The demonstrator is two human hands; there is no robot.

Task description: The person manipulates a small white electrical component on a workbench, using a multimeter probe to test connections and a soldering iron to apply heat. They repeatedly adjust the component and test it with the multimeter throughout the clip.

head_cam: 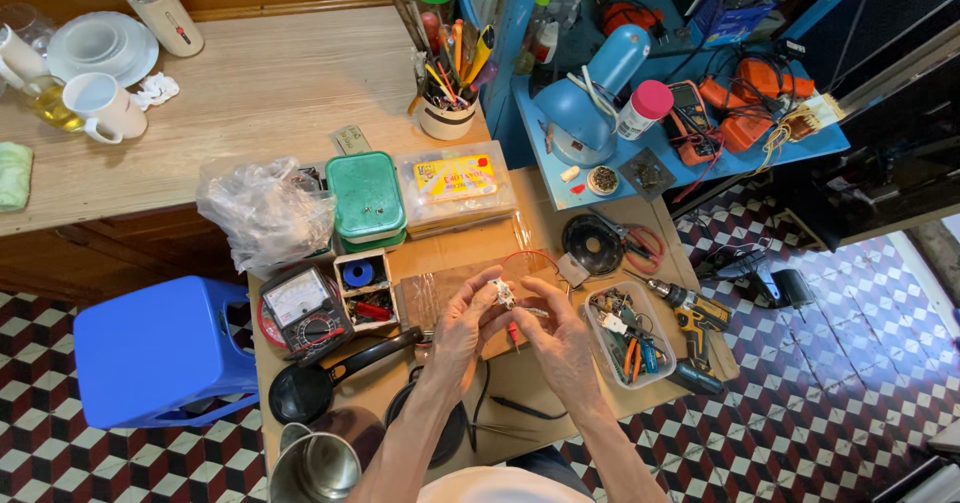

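Left hand (pixel 462 325) and right hand (pixel 560 335) meet over worktop (pixel 520 383), fingers of both pinching small white part (pixel 503 292). Red wire (pixel 525 257) at 12 o'clock; analog meter (pixel 303 306) at 9; clear tool tub (pixel 625 335) at 3.

left hand (pixel 462 325): bare | right hand (pixel 560 338): bare | forearms: unsleeved | torso: white garment, lower edge

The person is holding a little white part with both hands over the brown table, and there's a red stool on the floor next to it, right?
Almost. The stool is blue, not red, as the head view shows. The rest holds: the left hand and right hand hold the small white part over the brown table.
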